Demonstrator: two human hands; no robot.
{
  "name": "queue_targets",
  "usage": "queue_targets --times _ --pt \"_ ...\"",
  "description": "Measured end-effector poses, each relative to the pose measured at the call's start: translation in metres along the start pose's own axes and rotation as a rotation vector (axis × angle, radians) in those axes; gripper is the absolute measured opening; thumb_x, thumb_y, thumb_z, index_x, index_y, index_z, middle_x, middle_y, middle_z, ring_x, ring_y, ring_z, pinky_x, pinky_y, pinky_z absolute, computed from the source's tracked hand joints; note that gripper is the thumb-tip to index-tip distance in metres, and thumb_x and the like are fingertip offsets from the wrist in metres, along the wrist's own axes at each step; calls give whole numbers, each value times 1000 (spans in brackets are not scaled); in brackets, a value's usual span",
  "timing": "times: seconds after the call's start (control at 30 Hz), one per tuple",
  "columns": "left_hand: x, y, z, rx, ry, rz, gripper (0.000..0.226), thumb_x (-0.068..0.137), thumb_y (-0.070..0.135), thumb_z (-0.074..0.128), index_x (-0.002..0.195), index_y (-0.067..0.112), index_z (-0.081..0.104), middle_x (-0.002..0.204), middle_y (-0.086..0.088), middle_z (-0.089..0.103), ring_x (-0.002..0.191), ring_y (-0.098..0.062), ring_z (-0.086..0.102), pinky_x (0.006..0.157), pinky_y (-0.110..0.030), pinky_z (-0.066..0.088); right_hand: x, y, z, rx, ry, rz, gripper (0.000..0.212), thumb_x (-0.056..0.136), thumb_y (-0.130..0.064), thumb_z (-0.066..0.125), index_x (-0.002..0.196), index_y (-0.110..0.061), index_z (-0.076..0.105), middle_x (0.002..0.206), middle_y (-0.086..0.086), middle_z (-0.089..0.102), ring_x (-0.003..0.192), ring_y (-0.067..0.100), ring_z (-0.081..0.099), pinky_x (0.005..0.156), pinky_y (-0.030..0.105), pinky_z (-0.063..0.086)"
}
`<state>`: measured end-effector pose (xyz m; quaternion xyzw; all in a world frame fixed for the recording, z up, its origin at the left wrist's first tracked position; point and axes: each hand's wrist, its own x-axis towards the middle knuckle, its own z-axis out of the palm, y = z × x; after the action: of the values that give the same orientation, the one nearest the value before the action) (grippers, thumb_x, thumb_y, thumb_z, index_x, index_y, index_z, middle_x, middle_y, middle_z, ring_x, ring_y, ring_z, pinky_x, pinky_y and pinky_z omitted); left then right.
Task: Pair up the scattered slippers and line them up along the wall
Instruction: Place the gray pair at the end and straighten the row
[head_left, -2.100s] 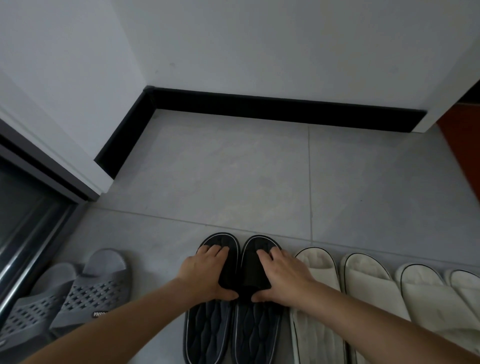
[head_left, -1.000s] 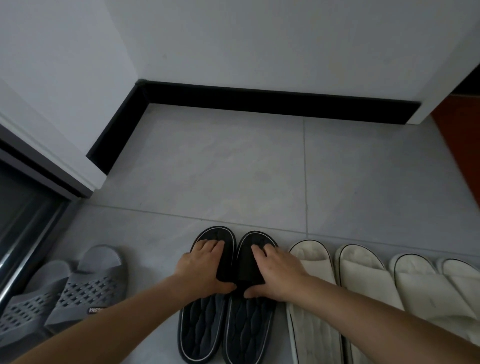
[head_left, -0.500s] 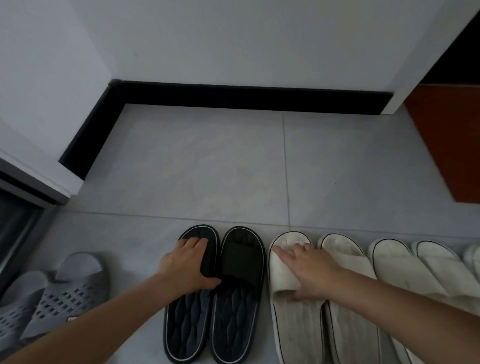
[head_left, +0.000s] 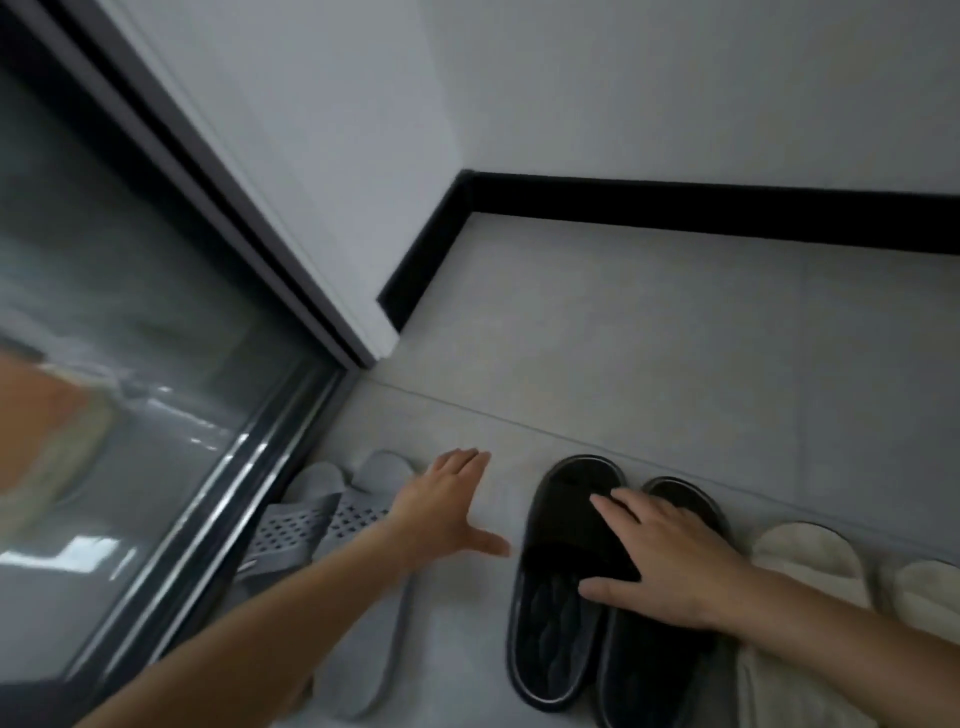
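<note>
Along the lower edge of the frame, the slippers lay in a row on the pale tiled floor (head_left: 649, 338), toes pointing toward the black skirting board (head_left: 701, 215) that ran across the upper right. At lower centre sat the black pair (head_left: 556, 613), its two slippers side by side and touching. The right hand (head_left: 670, 561) rested flat across both straps, fingers spread and thumb stretched out over the left slipper's footbed; it pressed down rather than gripped, nothing closed inside it. Right of that pair, at the lower right edge, lay cream slippers (head_left: 800, 566), the nearest one just beside the black pair and partly hidden by the forearm.

The left hand (head_left: 447, 512) reached toward lower centre-left with palm down, fingers loosely extended and thumb pointing toward the black pair. It was empty, over the right-hand slipper of the grey perforated pair (head_left: 317, 525); whether it touched the slipper could not be told. That grey pair sat close against the dark metal track of a glass sliding door (head_left: 130, 415), which filled the left of the frame (blurred reflections showed in the glass). No brand or lettering could be read on any slipper; the picture was too smeared for that.
</note>
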<state>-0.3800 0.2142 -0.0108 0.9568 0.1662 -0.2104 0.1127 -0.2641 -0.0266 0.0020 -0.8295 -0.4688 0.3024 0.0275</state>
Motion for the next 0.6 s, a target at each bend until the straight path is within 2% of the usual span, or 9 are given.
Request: queue_targets --times 0.17,0.3,0.4,0.5,0.6 --pt "-50 -93 -5 14 92 -246 120 49 72 72 146 26 18 153 3 25 141 -21 25 109 -41 33 51 -71 1 10 -28 -186 91 79 -72 43 149 -23 10 155 1 16 140 22 23 112 36 26" --pt "-87 -157 11 95 -113 -422 137 37 77 70 148 32 4 156 3 17 144 -25 18 111 -45 33 94 -134 8 15 -12 -291 91 78 -63 55 147 -20 15 149 5 24 134 26 32 109 38 31" --pt "-93 -179 23 168 -145 -388 128 49 68 74 149 33 2 156 5 19 143 -22 21 112 -43 33 123 -172 19 4 58 -301 99 71 -62 63 145 -17 16 149 7 23 136 28 25 110 40 28" --pt "-83 -185 20 132 -89 -324 105 57 57 69 145 31 19 146 7 35 136 -19 35 106 -42 40 143 -188 32 27 25 -253 110 67 -61 66 148 -16 7 157 10 9 144 26 10 114 41 22" --pt "-71 -188 13 42 -130 -296 91 55 44 67 137 31 32 129 6 45 122 -18 47 92 -40 50 151 -186 38 117 15 -232 102 64 -52 70 144 -14 20 145 10 30 133 28 26 107 36 33"
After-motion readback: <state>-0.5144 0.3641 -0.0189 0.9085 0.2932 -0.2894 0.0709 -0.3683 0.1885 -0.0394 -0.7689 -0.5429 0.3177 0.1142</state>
